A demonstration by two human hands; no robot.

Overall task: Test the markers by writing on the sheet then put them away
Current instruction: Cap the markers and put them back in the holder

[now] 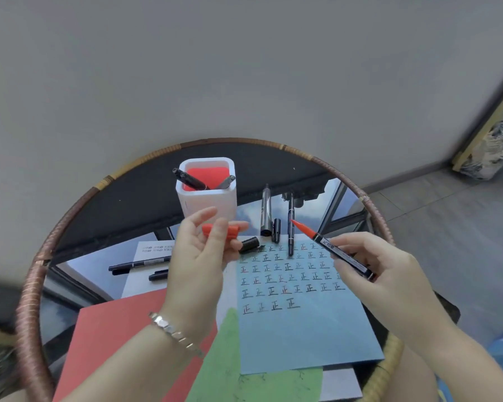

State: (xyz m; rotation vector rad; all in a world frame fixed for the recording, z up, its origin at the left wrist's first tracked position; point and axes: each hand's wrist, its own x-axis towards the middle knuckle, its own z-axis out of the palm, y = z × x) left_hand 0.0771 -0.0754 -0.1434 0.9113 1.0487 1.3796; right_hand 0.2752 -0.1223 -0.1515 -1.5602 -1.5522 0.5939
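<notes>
The round counter [31, 300] has a glossy, mirror-like top and a rim wrapped in woven brown and tan cane. Flat paper sheets overlap on it: a red sheet [114, 338] at the left, a green sheet [244, 381] at the near edge, a white sheet [137, 285] further back, and on top a blue sheet [302, 338] with rows of small hand-drawn characters in black and red.

At the back stands a white pen holder [206, 204], square with rounded corners and red inside, with two dark markers leaning in it.

The left hand [198, 268], with a silver link bracelet [174, 333] on its wrist, pinches a stubby red cap [234, 232] in its fingertips above the sheets. The right hand [381, 274] grips the uncapped marker [325, 242] over the blue sheet's far right corner, its pointed red brush tip raised.

A glossy grey pen [266, 210] and a slim black pen [291, 227] lie side by side beyond the blue sheet, with a loose black cap [277, 230] between them.
</notes>
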